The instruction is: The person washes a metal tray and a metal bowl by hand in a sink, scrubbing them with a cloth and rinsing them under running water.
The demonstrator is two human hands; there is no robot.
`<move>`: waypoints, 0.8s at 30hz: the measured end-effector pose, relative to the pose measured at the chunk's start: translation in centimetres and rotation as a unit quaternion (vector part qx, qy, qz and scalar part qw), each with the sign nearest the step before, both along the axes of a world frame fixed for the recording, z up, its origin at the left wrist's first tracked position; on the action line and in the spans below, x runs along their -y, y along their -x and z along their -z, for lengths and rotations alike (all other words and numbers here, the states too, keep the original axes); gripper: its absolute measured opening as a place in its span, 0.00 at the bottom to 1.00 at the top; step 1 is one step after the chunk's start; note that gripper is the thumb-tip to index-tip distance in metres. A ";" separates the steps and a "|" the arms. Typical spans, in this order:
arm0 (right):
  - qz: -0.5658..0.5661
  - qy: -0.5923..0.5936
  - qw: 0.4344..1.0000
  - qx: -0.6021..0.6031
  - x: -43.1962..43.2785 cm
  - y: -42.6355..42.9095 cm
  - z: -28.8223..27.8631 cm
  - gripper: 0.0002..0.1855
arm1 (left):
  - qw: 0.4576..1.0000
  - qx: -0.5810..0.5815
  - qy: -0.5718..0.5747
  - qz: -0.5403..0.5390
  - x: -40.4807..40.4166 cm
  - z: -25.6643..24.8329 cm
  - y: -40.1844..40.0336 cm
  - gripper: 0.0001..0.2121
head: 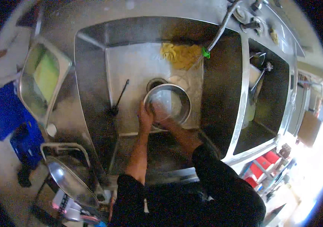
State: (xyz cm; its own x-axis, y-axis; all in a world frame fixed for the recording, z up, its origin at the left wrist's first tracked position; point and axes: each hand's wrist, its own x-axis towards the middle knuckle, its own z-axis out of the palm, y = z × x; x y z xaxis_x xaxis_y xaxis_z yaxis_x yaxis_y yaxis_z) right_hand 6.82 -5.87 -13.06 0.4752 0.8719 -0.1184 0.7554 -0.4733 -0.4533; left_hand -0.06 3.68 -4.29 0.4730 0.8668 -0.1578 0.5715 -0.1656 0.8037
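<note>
A round metal pot (185, 99) is held over the floor of a deep stainless steel sink (130, 65), beside the drain (156, 82). My left hand (145, 116) grips its left rim and side. Inside the pot is my right hand (161, 113), blurred, its fingers against the inner wall or bottom; whether it holds something cannot be made out. A yellow cloth (181, 55) lies crumpled at the sink's far side. Above it hangs a hose with a green nozzle (206, 52). A thin dark utensil (121, 95) leans at the sink's left side.
To the right, a second basin (266, 113) holds a metal utensil and containers. On the left ledge stands a rectangular container (62, 76) with something green inside. A large metal lid or pan (70, 181) leans at lower left, near a blue object (5, 110). Faucet fittings (253, 25) sit at upper right.
</note>
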 end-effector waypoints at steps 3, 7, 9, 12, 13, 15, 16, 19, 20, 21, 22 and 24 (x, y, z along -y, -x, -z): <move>-0.260 0.085 0.799 0.536 1.3 -9.1 1.4 0.16 | 0.991 -0.031 0.127 0.040 0.6 -0.6 -1.6 0.21; -0.159 0.032 0.982 0.091 -0.2 -6.3 -4.2 0.19 | 0.995 -0.031 0.084 -0.044 -1.5 0.7 2.8 0.19; -0.142 0.151 0.975 0.076 1.9 -3.6 -4.5 0.22 | 0.997 0.002 0.066 -0.035 -1.2 1.2 1.2 0.17; -0.042 0.104 0.992 -0.061 4.7 -2.8 -2.2 0.24 | 0.995 0.015 0.099 -0.027 1.0 0.2 -2.2 0.17; -0.070 0.037 0.995 -0.066 1.9 -1.4 -3.1 0.24 | 0.990 -0.034 0.124 -0.054 1.1 0.4 -0.4 0.18; -0.086 -0.069 0.991 -0.070 -4.8 0.1 -4.4 0.23 | 0.995 -0.046 0.082 -0.039 1.4 2.7 4.2 0.20; 0.040 -0.092 0.988 -0.116 -6.0 -1.0 -3.4 0.22 | 0.997 -0.036 0.072 -0.022 1.2 3.3 4.8 0.23; 0.194 -0.069 0.957 -0.205 -2.5 -0.2 -0.6 0.21 | 0.995 -0.029 0.100 -0.006 1.3 1.0 3.4 0.25; 0.200 -0.054 0.949 -0.236 -1.6 -0.6 -0.2 0.21 | 0.994 -0.018 0.109 -0.007 0.9 -0.5 1.3 0.26; 0.203 -0.042 0.940 -0.272 -1.2 -0.4 -0.2 0.21 | 0.993 -0.011 0.116 -0.011 0.2 -2.0 -0.2 0.27; 0.204 -0.033 0.929 -0.306 -1.2 -0.5 -0.7 0.21 | 0.993 0.000 0.120 -0.016 -0.5 -3.2 -1.8 0.28; 0.054 0.050 0.970 -0.230 -3.4 1.3 -4.2 0.21 | 0.994 -0.002 0.100 -0.033 -3.8 -3.7 -1.8 0.29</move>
